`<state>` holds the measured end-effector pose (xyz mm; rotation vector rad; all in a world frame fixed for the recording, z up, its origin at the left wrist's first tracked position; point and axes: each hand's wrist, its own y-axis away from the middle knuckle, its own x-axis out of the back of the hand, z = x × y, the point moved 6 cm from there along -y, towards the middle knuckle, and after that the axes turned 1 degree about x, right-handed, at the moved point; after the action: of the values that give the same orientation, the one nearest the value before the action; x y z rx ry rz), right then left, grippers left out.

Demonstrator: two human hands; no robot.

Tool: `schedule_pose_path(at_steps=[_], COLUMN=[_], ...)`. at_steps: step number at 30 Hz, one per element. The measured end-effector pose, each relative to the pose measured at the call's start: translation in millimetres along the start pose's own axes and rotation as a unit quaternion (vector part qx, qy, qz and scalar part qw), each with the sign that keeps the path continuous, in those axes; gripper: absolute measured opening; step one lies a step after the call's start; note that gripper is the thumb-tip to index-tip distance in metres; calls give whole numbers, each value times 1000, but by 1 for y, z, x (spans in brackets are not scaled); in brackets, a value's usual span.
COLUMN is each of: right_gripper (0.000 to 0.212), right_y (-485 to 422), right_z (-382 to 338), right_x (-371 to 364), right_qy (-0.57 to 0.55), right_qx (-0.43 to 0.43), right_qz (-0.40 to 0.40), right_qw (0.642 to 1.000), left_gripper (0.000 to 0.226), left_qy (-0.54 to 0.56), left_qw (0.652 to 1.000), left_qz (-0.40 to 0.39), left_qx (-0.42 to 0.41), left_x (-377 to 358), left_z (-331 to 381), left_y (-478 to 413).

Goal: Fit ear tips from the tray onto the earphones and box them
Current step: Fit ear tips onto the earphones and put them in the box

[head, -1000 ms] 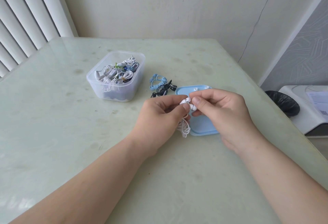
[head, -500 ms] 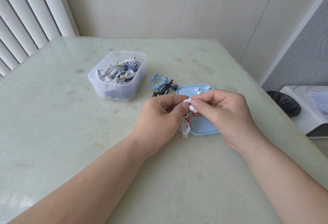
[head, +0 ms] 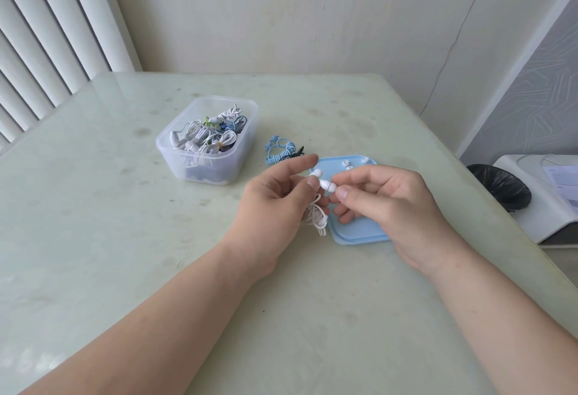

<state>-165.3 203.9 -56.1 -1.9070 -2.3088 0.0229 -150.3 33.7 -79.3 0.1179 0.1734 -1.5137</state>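
Observation:
My left hand [head: 275,207] pinches a pair of white earphones [head: 323,182] between thumb and middle fingers, its index finger stretched out; the coiled white cable [head: 317,218] hangs below. My right hand [head: 384,203] sits just right of the buds, fingers loosely apart, thumb tip beside one bud. Both hands hover over the left edge of a light blue tray [head: 359,233]. A few small white ear tips [head: 347,163] lie at the tray's far end. A clear plastic box [head: 206,141] at the left holds several bundled earphones.
Blue coiled earphones [head: 278,149] and a black pair [head: 298,153] lie on the pale green table [head: 125,238] between box and tray. Off the table's right edge stand a black-lined bin [head: 503,186] and a white machine [head: 544,194]. Blinds hang at the left.
My right fingers have let go of the bud and opened. My left index finger has straightened out. Both earbuds now show between the hands.

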Motion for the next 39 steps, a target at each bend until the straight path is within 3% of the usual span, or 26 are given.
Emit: schedule_pose_path(at_steps=[12,19,24,27,30,33,35,39], right_gripper=[6,9,12,10,10,10,10,11], right_y=[1,8,-17,-38,-50,-56,-58,-60], right_z=[4,-9,-35,-50,-55,-50,-46,-45], right_x=[3,-11,-51,-72,-81,-82,-78,-75], right_qy=[2,-4,-28,-27,-37,-42,-34,-19], right_qx=[-14,5,1,-14,-29,-49,-54,-57], right_qz=[65,107,56,7,-2,5,9,11], right_qw=[998,994,998,1000,999,998,998,998], left_gripper=[37,25,29,31,28,21,29,12], left_qy=[-61,-26,-126,-231,-339,-526,-605,-659], left_qw=[997,997,988,962,932,846,790,750], left_qz=[-44,28,89,145,131,90,86,45], left_qx=[5,64,15,-2,13,-1,-35,-37], left_x=[-3,19,71,102,115,114,113,112], left_z=[4,30,86,113,110,106,111,111], left_y=[9,7,-27,-55,-77,-87,-89,-86])
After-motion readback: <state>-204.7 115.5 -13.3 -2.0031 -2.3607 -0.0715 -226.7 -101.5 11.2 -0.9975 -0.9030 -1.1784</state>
